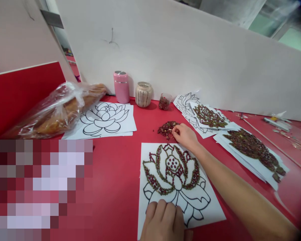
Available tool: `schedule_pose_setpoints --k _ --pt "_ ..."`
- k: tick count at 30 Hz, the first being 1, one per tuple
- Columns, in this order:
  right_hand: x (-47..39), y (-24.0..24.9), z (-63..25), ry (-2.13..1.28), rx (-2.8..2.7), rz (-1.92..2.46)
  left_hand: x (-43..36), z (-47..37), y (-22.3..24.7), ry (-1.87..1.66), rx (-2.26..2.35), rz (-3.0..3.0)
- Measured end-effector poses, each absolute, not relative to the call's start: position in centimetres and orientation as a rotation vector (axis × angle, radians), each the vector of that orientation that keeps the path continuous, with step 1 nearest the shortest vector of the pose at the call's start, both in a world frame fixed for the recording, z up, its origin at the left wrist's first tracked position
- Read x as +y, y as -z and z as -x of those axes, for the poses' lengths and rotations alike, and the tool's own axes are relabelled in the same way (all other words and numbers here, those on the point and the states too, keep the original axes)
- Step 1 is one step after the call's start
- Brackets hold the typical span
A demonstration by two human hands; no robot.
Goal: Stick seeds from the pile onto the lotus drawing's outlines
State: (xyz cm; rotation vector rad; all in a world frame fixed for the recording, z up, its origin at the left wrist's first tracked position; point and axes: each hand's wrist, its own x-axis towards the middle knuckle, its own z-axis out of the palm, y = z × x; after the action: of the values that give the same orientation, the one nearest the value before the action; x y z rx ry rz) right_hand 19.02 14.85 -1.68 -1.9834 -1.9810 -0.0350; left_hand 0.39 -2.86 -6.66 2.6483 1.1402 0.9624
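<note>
A white sheet (215, 209) with a black lotus outline lies before me. Red and green beans (153, 180) line its upper petals, and dark red ones dot the round centre; the lower petals are bare paper. My left hand (164, 221) rests over the sheet's lower part, fingers curled and close together, their tips hidden. Beyond the sheet's top edge, my right hand (185, 134) has thumb and forefinger pinched at the side of a loose pile of dark red beans (165, 129). Whatever sits between those fingertips is too small to make out.
Outline sheets (105, 120) lie at left beside a plastic-wrapped brown bundle (65, 110). A pink canister (121, 87), a striped jar (143, 95) and a small cup of beans (165, 101) stand by the white board. Bean-covered lotus pictures (253, 150) lie at right.
</note>
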Motion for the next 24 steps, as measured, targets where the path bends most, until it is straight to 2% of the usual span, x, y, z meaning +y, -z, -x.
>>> schedule_pose_setpoints --k 4,11,15,18,20,24 --pt "15.0 1.7 -18.7 0.060 -2.011 1.988 -3.0 -1.1 6.7 -1.175 1.170 -2.534" --pt "14.1 1.1 -18.8 0.027 -1.973 1.892 -3.2 -0.9 6.0 -1.071 1.108 -2.528" --pt "10.0 -0.4 -18.6 -0.098 -1.995 1.763 -3.0 -0.2 4.8 -0.943 1.033 -2.581" --pt "5.5 -0.9 -17.9 -0.356 -2.063 1.497 -2.9 -0.1 4.4 -0.942 1.031 -2.588" --pt "2.7 -0.7 -17.4 -0.479 -2.062 1.497 -3.0 -0.3 4.6 -0.988 1.034 -2.575" --pt "-0.6 0.9 -16.5 -0.429 -2.081 1.592 -3.2 -0.6 5.4 -1.060 1.059 -2.535"
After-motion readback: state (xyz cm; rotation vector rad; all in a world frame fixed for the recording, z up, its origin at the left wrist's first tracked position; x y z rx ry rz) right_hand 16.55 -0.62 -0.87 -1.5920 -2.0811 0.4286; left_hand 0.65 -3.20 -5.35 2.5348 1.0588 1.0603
